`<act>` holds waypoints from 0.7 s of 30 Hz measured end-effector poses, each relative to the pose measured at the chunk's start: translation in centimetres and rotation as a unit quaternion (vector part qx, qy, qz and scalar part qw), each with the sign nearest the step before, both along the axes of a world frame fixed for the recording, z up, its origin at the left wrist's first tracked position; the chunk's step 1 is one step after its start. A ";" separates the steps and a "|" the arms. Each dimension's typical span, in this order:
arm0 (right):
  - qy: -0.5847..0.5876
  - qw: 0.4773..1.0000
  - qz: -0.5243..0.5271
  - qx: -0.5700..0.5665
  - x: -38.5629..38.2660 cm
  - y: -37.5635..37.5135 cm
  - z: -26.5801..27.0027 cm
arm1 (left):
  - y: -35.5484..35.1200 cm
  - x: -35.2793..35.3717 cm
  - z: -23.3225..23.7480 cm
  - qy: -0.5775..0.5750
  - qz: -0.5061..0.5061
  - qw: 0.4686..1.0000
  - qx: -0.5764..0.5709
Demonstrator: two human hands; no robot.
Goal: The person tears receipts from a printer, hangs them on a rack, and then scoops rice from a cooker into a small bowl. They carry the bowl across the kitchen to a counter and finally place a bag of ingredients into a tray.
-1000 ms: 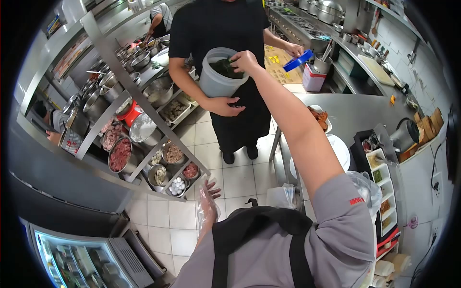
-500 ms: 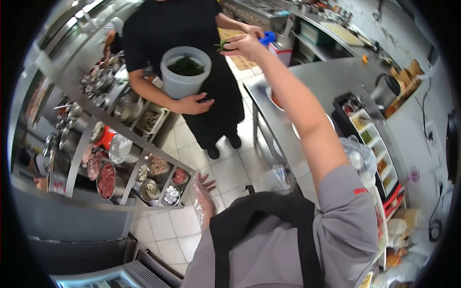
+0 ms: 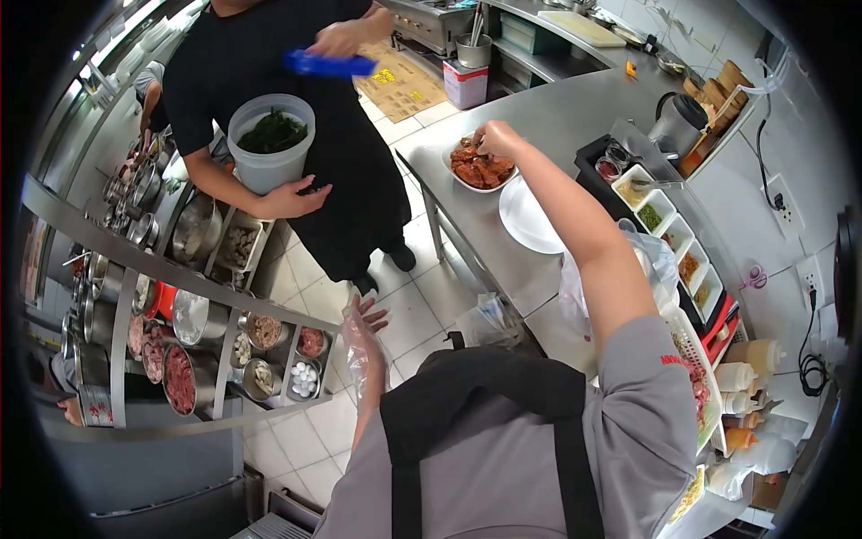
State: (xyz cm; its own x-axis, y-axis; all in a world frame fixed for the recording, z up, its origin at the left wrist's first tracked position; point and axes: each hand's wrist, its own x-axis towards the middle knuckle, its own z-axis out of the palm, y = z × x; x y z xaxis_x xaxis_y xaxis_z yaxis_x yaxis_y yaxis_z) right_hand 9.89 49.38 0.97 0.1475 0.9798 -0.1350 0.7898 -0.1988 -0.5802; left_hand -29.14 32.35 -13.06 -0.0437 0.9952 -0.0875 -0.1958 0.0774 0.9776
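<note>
My right hand (image 3: 499, 140) is at the rim of a white bowl (image 3: 486, 189) of reddish-brown glazed meat pieces (image 3: 479, 167), on the steel counter. Its fingers are pinched and point down at the meat, with a small dark green bit of leaves between them, mostly hidden. Beside the bowl, under my forearm, lies a white plate (image 3: 530, 216). My left hand (image 3: 363, 334), in a clear plastic glove, hangs low over the floor with fingers apart and holds nothing. Facing me, a co-worker hugs a translucent tub (image 3: 269, 166) of dark green leaves (image 3: 273, 132) and holds a blue lid (image 3: 329, 65).
Along the wall side of the steel counter (image 3: 561, 135) stands a black rack with white containers of toppings (image 3: 669, 226). On the left, a metal shelf frame (image 3: 180, 247) borders pots of raw meat (image 3: 180, 377) and eggs (image 3: 305, 379). A dark kettle (image 3: 678, 126) stands farther back.
My right hand has moved from beside the co-worker, where it held green leaves, down to the bowl of meat. The co-worker's blue object has moved toward the tub. My left hand stays low.
</note>
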 end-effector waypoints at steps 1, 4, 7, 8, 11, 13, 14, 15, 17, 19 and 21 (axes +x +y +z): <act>0.002 1.000 -0.001 0.000 0.0 0.2 -0.1 | 0.0 0.3 0.2 0.002 -0.006 1.000 0.007; -0.018 1.000 0.010 0.024 0.5 1.4 -0.6 | -0.7 0.9 0.4 -0.007 -0.021 1.000 0.008; -0.034 0.999 -0.002 0.033 1.4 2.6 -1.2 | -1.1 0.4 -0.2 -0.003 -0.021 0.999 -0.037; -0.059 0.996 -0.014 0.061 1.7 2.9 -1.6 | -1.3 0.3 -0.4 -0.001 -0.023 0.999 -0.038; -0.074 0.993 -0.033 0.089 2.4 2.8 -1.9 | -1.6 -0.1 -0.8 0.024 -0.018 0.999 -0.026; -0.066 0.993 -0.040 0.089 2.5 2.4 -1.4 | -1.5 -0.2 -0.8 0.018 -0.011 1.000 -0.019; -0.071 0.997 -0.028 0.034 2.7 2.3 -0.9 | -1.4 -0.2 -0.9 0.019 -0.012 1.000 -0.020; -0.076 0.997 -0.014 -0.021 2.9 2.4 -1.0 | -1.2 -0.1 -0.8 0.017 -0.013 1.000 -0.014; -0.156 0.987 0.038 -0.012 3.1 3.2 -0.9 | -0.8 0.1 -1.0 0.014 -0.016 1.000 -0.009; -0.234 0.968 0.089 -0.002 2.9 3.4 -0.7 | -0.2 0.4 -1.4 -0.014 -0.029 0.999 -0.007; 0.153 0.985 -0.048 0.069 2.0 2.7 -1.0 | 0.3 1.0 -1.3 0.010 -0.043 0.999 -0.027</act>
